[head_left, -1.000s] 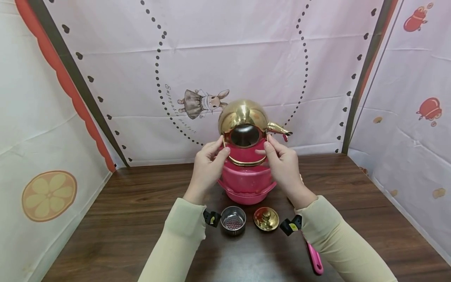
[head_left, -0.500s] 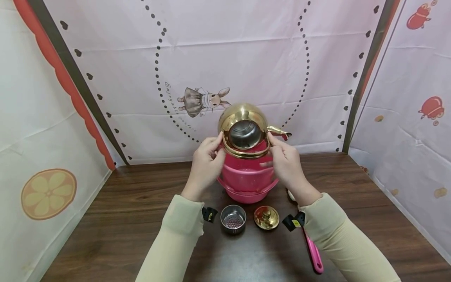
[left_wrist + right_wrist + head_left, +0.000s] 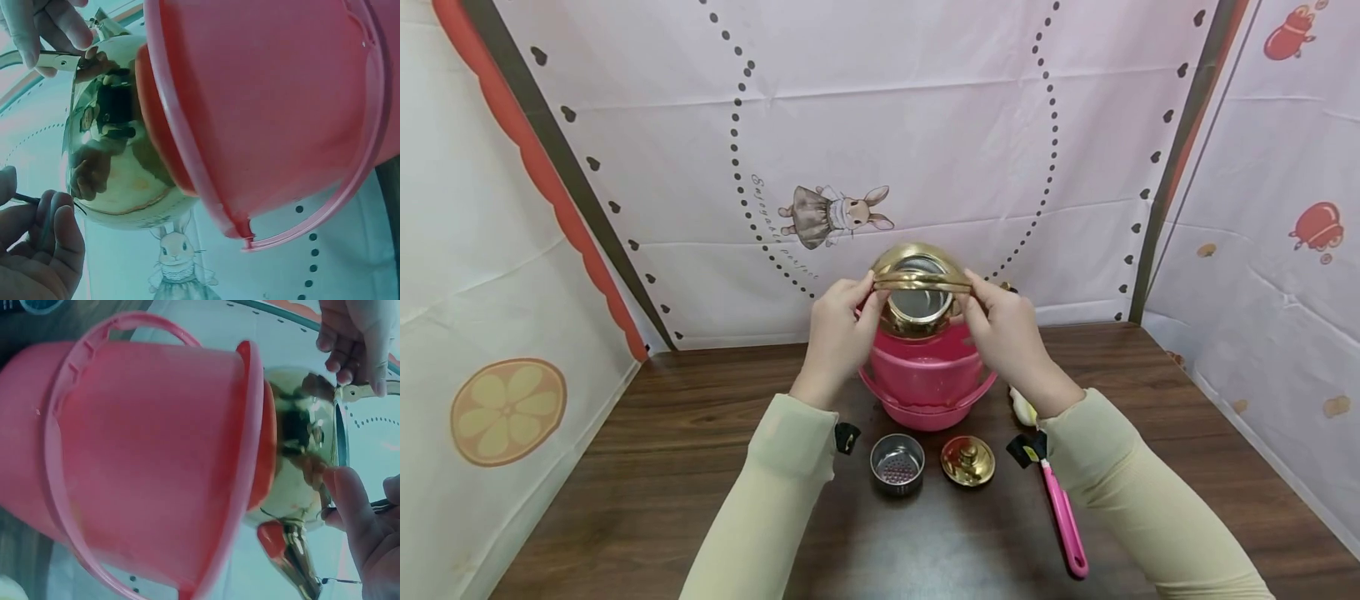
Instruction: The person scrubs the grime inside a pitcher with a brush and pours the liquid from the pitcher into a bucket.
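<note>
A shiny gold kettle (image 3: 917, 321), its lid off and round mouth showing, sits at the top of a pink bucket (image 3: 925, 375). Its hinged handle (image 3: 921, 282) arches across the mouth. My left hand (image 3: 842, 329) pinches the handle's left side between thumb and fingers. On the other side, my right hand (image 3: 1007, 329) pinches it near the spout (image 3: 294, 556). An orange-red surface (image 3: 159, 119) shows between kettle and bucket rim in the left wrist view; what it belongs to is hidden.
On the wooden table (image 3: 715, 467), a metal strainer cup (image 3: 897, 464) and a gold lid (image 3: 967, 461) stand before the bucket. A pink-handled utensil (image 3: 1063, 521) lies to the right, partly under my right arm. Printed cloth walls (image 3: 887, 125) surround the table.
The kettle's handle has swung up from in front of the mouth to across it, both hands holding on. The kettle has come down and its mouth now faces more upward.
</note>
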Demonstrator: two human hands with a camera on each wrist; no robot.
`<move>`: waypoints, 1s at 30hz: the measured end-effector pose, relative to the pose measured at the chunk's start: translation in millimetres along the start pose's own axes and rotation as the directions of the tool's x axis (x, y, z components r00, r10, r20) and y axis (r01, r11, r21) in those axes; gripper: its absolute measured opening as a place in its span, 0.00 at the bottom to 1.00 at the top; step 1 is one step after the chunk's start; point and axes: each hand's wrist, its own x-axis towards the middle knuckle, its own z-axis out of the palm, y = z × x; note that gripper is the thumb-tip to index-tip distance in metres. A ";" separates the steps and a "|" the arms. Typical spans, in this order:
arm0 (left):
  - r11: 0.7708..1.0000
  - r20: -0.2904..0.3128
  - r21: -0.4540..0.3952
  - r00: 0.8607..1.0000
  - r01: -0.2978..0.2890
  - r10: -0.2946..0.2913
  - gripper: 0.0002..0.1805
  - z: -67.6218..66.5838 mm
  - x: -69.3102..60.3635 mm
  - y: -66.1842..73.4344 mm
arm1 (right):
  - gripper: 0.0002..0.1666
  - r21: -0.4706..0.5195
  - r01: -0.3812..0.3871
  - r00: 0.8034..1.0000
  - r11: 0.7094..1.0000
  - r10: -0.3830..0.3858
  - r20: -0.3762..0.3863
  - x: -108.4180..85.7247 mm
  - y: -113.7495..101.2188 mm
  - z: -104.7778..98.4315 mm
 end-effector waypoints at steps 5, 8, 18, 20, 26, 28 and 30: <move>0.999 -0.008 0.048 1.000 -0.014 0.014 0.17 -0.3 10.3 1.0 | 0.15 -0.082 0.063 0.998 0.995 -0.061 0.026 15.9 -2.7 -5.4; 0.998 -0.006 0.067 1.000 -0.023 0.023 0.17 -1.5 16.6 1.2 | 0.14 -0.128 0.099 0.995 0.987 -0.094 0.041 26.8 -6.1 -9.5; 0.998 0.031 0.070 0.999 -0.010 0.008 0.21 -11.7 34.3 7.4 | 0.18 -0.164 0.041 0.986 0.986 -0.013 0.164 48.5 -17.3 -22.8; 0.997 0.034 0.073 0.999 -0.006 0.004 0.22 -14.2 36.7 8.5 | 0.19 -0.159 0.042 0.985 0.986 -0.014 0.172 50.8 -19.3 -24.3; 0.996 0.022 0.087 1.000 0.008 -0.010 0.23 -21.3 41.1 9.3 | 0.18 -0.148 0.050 0.985 0.988 -0.024 0.173 54.1 -24.1 -25.5; 0.996 0.014 0.084 1.000 0.023 -0.024 0.23 -23.5 41.6 8.9 | 0.18 -0.162 0.066 0.985 0.985 -0.038 0.170 55.0 -26.1 -25.2; 0.995 0.002 0.093 1.000 0.029 -0.029 0.23 -25.8 41.9 8.1 | 0.19 -0.169 0.079 0.984 0.982 -0.050 0.171 55.8 -28.4 -24.7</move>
